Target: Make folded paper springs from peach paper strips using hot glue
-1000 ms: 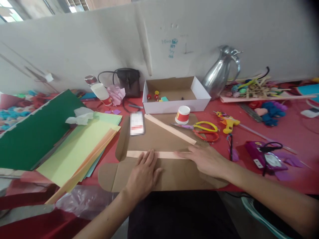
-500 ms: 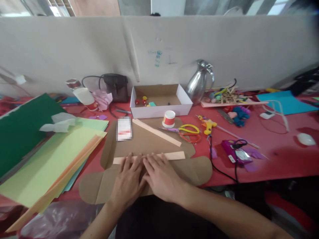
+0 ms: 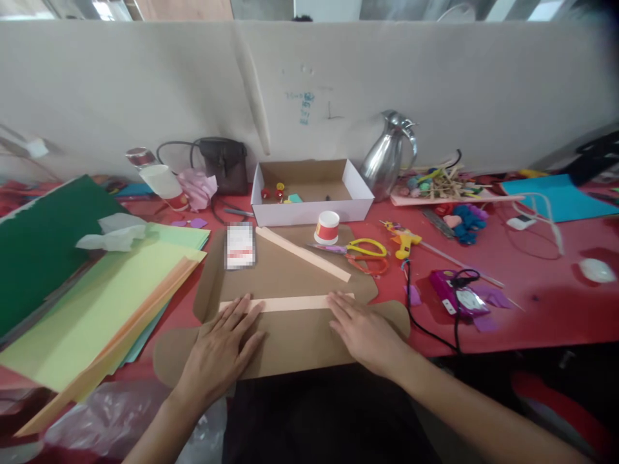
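1. Pressing down with left hand (image 3: 220, 351) and right hand (image 3: 362, 332), left fingers spread, right ones nearly together; pinching nothing;
2. Spread beneath: flattened brown cardboard (image 3: 294, 345);
3. Running left-right under both hands' fingertips, equally near: front peach paper strip (image 3: 296, 303);
4. Slanting beyond: second peach strip (image 3: 304, 254); then scissors (image 3: 368, 247), paper cup (image 3: 327, 227); blocking nothing.

Soft, fairly even light falls on the cardboard (image 3: 294, 348); openings above the wall (image 3: 169, 84) are brightest, almost washed out. The jug (image 3: 383, 161) gleams and the plastic (image 3: 99, 422) glints. Beneath the table (image 3: 546, 267) it is dark. Fine detail blurs (the card (image 3: 240, 246) is pixelated), edges stretch, and the upper right corner blackens.
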Demonstrator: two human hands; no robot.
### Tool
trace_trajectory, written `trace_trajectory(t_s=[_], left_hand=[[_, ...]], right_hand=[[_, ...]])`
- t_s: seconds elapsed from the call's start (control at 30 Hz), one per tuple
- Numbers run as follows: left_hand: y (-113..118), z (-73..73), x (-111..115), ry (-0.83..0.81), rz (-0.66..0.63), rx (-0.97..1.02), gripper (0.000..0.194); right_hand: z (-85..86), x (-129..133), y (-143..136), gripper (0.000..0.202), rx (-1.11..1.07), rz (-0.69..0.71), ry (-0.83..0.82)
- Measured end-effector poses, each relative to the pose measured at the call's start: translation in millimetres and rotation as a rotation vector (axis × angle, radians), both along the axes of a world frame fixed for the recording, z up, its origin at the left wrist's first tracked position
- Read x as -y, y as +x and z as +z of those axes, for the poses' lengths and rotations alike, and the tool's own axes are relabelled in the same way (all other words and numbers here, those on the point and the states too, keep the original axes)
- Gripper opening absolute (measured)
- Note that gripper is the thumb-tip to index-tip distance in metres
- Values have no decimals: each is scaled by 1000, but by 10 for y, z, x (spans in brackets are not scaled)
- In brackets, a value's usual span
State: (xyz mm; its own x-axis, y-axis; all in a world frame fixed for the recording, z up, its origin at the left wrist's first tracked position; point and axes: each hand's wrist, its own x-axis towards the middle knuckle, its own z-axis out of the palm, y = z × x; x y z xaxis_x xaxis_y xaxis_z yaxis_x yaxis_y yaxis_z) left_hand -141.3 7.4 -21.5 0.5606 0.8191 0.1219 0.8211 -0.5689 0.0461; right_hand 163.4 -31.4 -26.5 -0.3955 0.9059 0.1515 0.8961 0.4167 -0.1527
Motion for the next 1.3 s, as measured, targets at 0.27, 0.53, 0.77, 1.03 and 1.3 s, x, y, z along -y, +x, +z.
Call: trace_trajectory(t_s=[0.27,0.53,0.77,1.03,1.3], left_hand=[[-225,-91,29,83,102,47,52],[408,284,-175,132,311,-58,35],[535,159,-456,-163,186,81,11],[599,337,-384,-218,3,280,22],[770,331,-291,-152,-44,173,22]], right_hand=[[-8,50,216,39,37,-59,89],[173,-290,81,13,11,-218,38],[45,-455,102,11,-219,-198,-105],[293,-201,57,14,-239,-147,-44],[405,-280,-211,25,-128,-36,-111]])
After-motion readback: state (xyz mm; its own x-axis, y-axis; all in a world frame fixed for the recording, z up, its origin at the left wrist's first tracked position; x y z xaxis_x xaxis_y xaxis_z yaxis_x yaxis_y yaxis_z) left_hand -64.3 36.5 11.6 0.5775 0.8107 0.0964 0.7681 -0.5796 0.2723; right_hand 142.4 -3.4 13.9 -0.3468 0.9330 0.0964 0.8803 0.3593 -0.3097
